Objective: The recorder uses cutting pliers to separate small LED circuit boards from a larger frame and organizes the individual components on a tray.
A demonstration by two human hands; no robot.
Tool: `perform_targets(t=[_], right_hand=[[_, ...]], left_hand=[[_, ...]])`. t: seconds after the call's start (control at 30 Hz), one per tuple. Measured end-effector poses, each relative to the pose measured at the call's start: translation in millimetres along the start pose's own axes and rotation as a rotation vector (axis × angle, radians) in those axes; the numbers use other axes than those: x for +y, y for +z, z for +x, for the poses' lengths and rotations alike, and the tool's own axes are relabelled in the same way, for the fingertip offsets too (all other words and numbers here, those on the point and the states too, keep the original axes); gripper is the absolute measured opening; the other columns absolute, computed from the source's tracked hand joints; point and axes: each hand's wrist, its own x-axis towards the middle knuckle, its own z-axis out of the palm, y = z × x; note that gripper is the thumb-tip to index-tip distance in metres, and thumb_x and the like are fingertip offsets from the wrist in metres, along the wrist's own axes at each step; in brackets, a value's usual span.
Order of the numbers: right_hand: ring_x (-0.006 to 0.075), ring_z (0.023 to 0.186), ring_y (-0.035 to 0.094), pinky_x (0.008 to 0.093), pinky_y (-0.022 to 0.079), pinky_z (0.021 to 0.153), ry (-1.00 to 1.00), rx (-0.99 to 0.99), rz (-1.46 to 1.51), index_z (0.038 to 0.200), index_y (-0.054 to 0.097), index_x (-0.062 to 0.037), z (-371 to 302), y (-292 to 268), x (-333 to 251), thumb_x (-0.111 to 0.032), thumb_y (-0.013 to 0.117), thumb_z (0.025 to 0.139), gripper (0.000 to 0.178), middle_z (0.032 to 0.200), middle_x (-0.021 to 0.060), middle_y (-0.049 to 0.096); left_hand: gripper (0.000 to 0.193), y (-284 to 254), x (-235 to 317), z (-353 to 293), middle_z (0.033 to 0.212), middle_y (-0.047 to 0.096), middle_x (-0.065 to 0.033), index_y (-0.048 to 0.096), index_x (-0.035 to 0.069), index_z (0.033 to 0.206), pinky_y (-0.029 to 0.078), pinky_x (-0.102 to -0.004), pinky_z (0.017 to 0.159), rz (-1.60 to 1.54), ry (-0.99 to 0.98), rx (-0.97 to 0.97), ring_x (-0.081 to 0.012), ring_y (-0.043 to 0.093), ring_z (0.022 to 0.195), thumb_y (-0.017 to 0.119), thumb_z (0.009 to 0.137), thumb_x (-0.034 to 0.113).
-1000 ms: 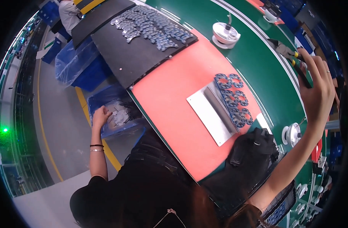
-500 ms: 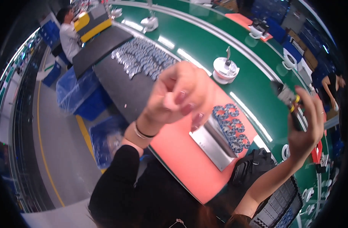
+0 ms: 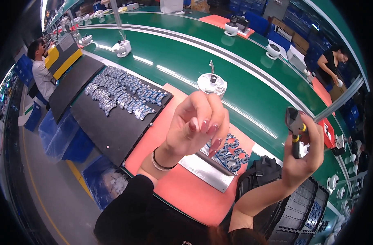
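Observation:
My left hand (image 3: 196,122) is raised over the pink mat, its fingers curled in and the thumb tip close to the index fingertip. Nothing shows between them. Off to the right, my right hand (image 3: 306,151) grips a pair of cutting pliers (image 3: 294,124) with a dark metal head and black-and-yellow handles, jaws upward. Below and behind my left hand lies a silver metal plate with a raised edge (image 3: 206,173) on the pink mat (image 3: 174,196). Several blue ring-shaped circuit boards (image 3: 237,159) lie along its far side, partly hidden by my left hand.
A black board (image 3: 109,130) on the left carries rows of blue-and-silver boards (image 3: 125,92). Beyond runs a green conveyor (image 3: 166,61) with a white round device (image 3: 211,83). A black bag (image 3: 262,171) and black trays (image 3: 296,212) sit right. Two people work farther off.
The view has swung to the right, so the bench appears farther left. Both hands stay raised, the right still gripping the pliers, whose head now points more upright.

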Motion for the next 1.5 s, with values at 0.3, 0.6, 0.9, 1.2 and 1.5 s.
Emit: perform_targets(t=[0.3, 0.6, 0.9, 1.2, 1.5], right_hand=[[0.0092, 0.075, 0.053, 0.0241, 0.045, 0.067, 0.651, -0.024, 1.176, 0.111, 0.056, 0.0017, -51, 67, -33, 0.001, 0.073, 0.081, 0.035, 0.094, 0.0044, 0.058], [0.0077, 0.076, 0.05, 0.0222, 0.041, 0.069, 0.651, -0.004, 1.356, 0.113, 0.053, 0.0006, -67, 87, -27, -0.005, 0.079, 0.083, 0.04, 0.097, 0.0046, 0.056], [0.0086, 0.076, 0.048, 0.0232, 0.041, 0.07, 0.636, 0.072, 1.423, 0.113, 0.053, 0.0, -70, 97, -28, -0.006, 0.082, 0.081, 0.043, 0.095, 0.0047, 0.055], [0.0104, 0.078, 0.05, 0.0246, 0.042, 0.071, 0.556, 0.205, 1.475, 0.111, 0.052, -0.0008, -69, 111, -27, -0.02, 0.089, 0.076, 0.054, 0.088, 0.0037, 0.05], [0.0125, 0.073, 0.046, 0.0271, 0.039, 0.069, 0.599, 0.193, 1.445, 0.109, 0.044, -0.0084, -71, 115, -30, -0.04, 0.084, 0.079, 0.059, 0.083, 0.0027, 0.049]], left_hand=[[0.021, -1, -32, -15, 0.093, 0.051, -0.0103, 0.05, 0.004, 0.099, 0.05, -0.0254, 0.06, 0.188, -0.131, 0.215, -0.0155, 0.056, 0.076, 0.056, 0.102, 0.023], [0.018, -4, -51, -24, 0.098, 0.056, -0.0106, 0.054, 0.001, 0.103, 0.049, -0.0239, 0.066, 0.412, -0.134, 0.286, -0.0118, 0.057, 0.079, 0.059, 0.101, 0.019], [0.017, -8, -57, -26, 0.099, 0.056, -0.0118, 0.056, 0.0, 0.103, 0.05, -0.0248, 0.068, 0.489, -0.057, 0.261, -0.0129, 0.057, 0.082, 0.061, 0.1, 0.016], [0.012, -11, -58, -29, 0.099, 0.057, -0.0137, 0.06, 0.001, 0.099, 0.051, -0.0307, 0.081, 0.605, 0.014, 0.177, -0.0172, 0.06, 0.086, 0.064, 0.096, 0.013], [0.014, -7, -56, -30, 0.098, 0.058, -0.0112, 0.061, 0.006, 0.097, 0.051, -0.0308, 0.076, 0.801, 0.036, 0.136, -0.0168, 0.06, 0.084, 0.072, 0.088, 0.004]])
